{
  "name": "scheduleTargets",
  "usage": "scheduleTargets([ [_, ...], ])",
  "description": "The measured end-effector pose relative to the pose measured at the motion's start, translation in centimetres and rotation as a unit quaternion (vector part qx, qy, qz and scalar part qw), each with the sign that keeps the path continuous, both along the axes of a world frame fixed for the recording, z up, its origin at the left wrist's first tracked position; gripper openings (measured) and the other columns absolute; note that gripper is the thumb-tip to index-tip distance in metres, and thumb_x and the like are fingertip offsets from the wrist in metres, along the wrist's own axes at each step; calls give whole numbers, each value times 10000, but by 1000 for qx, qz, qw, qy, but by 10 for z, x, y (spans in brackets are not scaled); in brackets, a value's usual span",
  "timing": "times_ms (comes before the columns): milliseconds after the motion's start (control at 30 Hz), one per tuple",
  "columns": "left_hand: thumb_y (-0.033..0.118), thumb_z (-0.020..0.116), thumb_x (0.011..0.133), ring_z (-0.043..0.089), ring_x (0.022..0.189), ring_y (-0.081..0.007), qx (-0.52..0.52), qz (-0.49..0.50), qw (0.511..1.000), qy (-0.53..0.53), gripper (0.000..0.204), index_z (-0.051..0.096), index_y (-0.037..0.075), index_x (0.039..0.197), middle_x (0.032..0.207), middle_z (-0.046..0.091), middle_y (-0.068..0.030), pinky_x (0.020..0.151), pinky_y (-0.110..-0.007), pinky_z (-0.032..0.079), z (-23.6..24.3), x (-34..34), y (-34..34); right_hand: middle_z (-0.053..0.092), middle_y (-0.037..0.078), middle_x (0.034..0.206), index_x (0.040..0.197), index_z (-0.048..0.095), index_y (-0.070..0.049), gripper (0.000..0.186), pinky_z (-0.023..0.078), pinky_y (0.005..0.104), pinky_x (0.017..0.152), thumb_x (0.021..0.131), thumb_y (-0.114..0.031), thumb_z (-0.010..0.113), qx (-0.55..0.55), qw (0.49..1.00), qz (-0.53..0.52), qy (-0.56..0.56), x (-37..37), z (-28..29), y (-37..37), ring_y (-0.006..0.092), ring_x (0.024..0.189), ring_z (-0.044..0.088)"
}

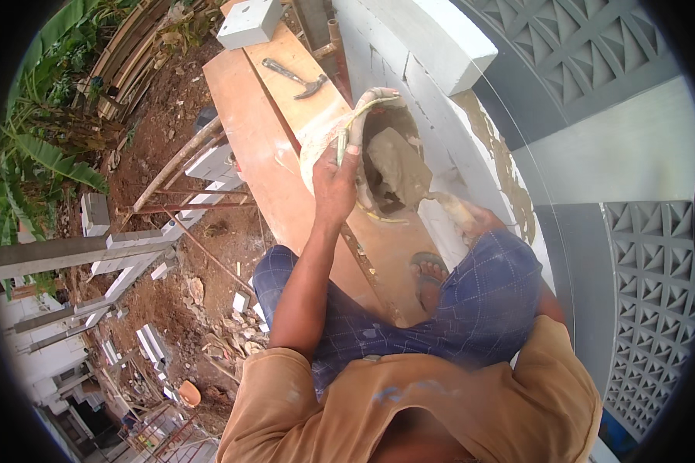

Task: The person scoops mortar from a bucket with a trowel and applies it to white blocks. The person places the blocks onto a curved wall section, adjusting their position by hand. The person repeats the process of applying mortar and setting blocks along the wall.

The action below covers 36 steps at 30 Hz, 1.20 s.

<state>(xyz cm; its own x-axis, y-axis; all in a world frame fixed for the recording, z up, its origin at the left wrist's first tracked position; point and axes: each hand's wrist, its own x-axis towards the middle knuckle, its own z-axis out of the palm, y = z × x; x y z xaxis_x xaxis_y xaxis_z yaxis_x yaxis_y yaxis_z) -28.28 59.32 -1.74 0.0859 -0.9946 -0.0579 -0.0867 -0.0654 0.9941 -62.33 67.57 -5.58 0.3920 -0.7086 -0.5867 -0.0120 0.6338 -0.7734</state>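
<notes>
My left hand (337, 184) is closed on the near-left rim of a pale, mortar-smeared bucket (321, 151). The bucket is tilted, its mouth turned toward the wall, and a cord or handle runs along its rim. Wet grey mortar shows inside. My right hand (482, 222) grips the handle of a trowel (449, 205). Its blade is at the bucket's mouth, hidden under a thick lump of mortar (398, 163). Beyond the bucket, a claw hammer (295, 78) lies on the plywood planks (274, 143).
A white block (249, 23) sits at the planks' far end. Close on my right runs a white block wall (378, 58), with mortar (502, 174) along its top and a taut string beside it. Left of the planks the ground drops away, with scaffold poles (179, 163) and scattered blocks.
</notes>
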Motion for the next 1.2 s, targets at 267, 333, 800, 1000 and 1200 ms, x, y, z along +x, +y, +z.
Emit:
scheduleTargets([
  [267,297,507,1076,640,1064,-200,-34,11,995,90,483,522,-74,1386,1213,650,-152,933,-338,521,-15,45,-1,653,11,1017,1539,457,-102,690,532,261,675,922,-223,744,1,965,-248,90,-115,17,139,91,760,612],
  [333,317,521,1073,615,1150,-244,-10,18,995,93,525,497,-82,1413,1295,612,-183,1001,-383,503,-16,55,-6,629,0,955,1539,467,-131,687,512,262,641,914,-200,744,17,936,-301,180,-134,32,177,87,714,581],
  [800,314,494,1080,583,1164,-240,-5,5,1000,10,488,537,-79,1368,1306,594,-162,1014,-398,473,-21,81,-31,656,178,1345,1501,508,-131,671,472,379,1040,867,-148,727,-15,754,-350,555,-186,-38,363,284,1252,620],
  [1000,326,456,1093,589,1109,-222,-28,-11,998,-61,457,574,-74,1283,1246,612,-141,981,-378,472,-16,78,-33,649,158,1289,1526,451,-162,725,508,448,968,858,-178,731,-85,688,-284,662,-184,-63,365,367,1141,636],
  [1200,334,474,1092,594,1043,-203,-15,-40,999,-6,439,587,-60,1249,1168,630,-117,944,-369,480,-8,70,-29,660,144,1012,1500,506,-202,700,521,418,866,849,-243,761,-69,674,-292,675,-167,-70,289,352,968,651],
])
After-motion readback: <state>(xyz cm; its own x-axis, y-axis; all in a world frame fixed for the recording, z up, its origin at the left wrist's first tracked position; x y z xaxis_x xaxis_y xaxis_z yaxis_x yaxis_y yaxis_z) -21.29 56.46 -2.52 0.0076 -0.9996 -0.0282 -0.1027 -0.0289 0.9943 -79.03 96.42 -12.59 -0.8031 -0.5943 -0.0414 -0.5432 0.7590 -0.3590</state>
